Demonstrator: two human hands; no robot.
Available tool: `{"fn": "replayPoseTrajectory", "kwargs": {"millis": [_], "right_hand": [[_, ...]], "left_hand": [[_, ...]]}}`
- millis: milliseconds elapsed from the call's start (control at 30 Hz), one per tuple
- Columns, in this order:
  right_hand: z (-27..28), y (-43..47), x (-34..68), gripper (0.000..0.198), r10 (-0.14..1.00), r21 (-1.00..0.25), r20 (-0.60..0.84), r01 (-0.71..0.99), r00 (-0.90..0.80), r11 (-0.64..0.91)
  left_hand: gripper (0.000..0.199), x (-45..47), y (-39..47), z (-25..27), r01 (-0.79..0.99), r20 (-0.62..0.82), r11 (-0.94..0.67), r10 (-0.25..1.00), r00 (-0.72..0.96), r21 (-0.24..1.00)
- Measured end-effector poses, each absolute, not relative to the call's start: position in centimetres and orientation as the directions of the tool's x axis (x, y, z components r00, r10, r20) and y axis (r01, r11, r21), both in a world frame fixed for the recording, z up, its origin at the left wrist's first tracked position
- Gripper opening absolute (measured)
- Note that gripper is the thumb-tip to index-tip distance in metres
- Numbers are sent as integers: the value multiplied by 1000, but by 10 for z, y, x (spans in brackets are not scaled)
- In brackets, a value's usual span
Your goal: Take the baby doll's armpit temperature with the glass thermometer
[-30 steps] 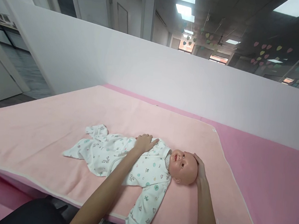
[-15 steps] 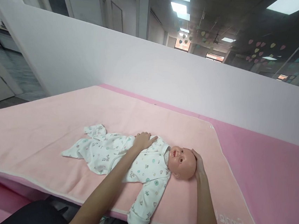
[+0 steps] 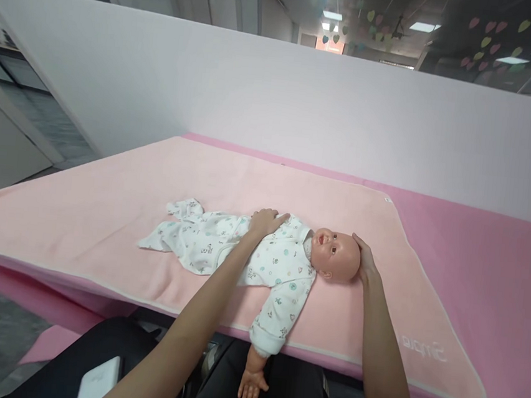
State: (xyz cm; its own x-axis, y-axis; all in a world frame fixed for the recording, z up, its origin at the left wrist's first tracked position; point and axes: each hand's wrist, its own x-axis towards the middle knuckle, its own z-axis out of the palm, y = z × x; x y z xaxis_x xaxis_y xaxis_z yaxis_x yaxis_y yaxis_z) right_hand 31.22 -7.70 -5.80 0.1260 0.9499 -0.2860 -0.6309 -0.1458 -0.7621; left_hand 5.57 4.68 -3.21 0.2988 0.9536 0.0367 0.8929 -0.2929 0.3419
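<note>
A baby doll (image 3: pixel 283 260) lies on its back on a peach blanket (image 3: pixel 118 210), its head to the right. It wears a white printed sleepsuit (image 3: pixel 205 243); the near sleeve hangs over the table's front edge with the doll's bare hand (image 3: pixel 253 382) below it. My left hand (image 3: pixel 266 222) rests flat across the doll's chest, thumb and fingers apart. Cupped round the crown of the doll's head (image 3: pixel 342 257) is my right hand (image 3: pixel 365 259), its palm side hidden against the head. The doll's far arm is mostly hidden behind my left hand.
A pink cover (image 3: pixel 498 265) shows beyond the blanket on the right. Along the back runs a white partition (image 3: pixel 303 102). A white phone-like object (image 3: pixel 100 383) lies on my dark-clothed leg at the lower left.
The view has tilted down, so the doll and blanket appear higher and the doll's hanging hand and my legs come into sight. Both hands keep their places on the doll.
</note>
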Motion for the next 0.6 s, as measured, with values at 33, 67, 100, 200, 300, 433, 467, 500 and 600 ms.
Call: {"fn": "replayPoseTrajectory", "kwargs": {"millis": [33,67,100,200,300,433,467,500,600], "right_hand": [[-60,-77,315,23,949,-763,-286,-631,133,-141],[-61,-77,317,24,946,-763,-293,-629,136,-146],[-62,-77,319,25,946,-765,-295,-626,136,-149],[-64,-78,326,28,957,-769,-237,-635,168,-79],[-65,-78,333,31,952,-729,-192,-685,237,23],[-70,-77,343,41,917,-648,-260,-759,302,66],[-72,-76,346,44,910,-632,-277,-772,309,70],[-74,-75,348,47,905,-616,-288,-784,313,75],[-79,-76,353,55,911,-564,-277,-819,305,104]], "left_hand": [[56,56,47,-32,888,36,-278,958,286,367],[54,55,46,-33,880,35,-262,962,271,395],[52,55,46,-33,872,37,-245,967,253,423],[43,54,47,-35,855,70,-199,980,189,479],[35,53,49,-37,836,97,-150,988,116,528],[23,51,51,-38,724,109,-97,994,30,683],[20,51,51,-38,683,106,-87,994,14,725],[18,51,51,-38,643,100,-76,995,-1,762],[16,52,50,-34,547,65,-39,997,-29,836]]}}
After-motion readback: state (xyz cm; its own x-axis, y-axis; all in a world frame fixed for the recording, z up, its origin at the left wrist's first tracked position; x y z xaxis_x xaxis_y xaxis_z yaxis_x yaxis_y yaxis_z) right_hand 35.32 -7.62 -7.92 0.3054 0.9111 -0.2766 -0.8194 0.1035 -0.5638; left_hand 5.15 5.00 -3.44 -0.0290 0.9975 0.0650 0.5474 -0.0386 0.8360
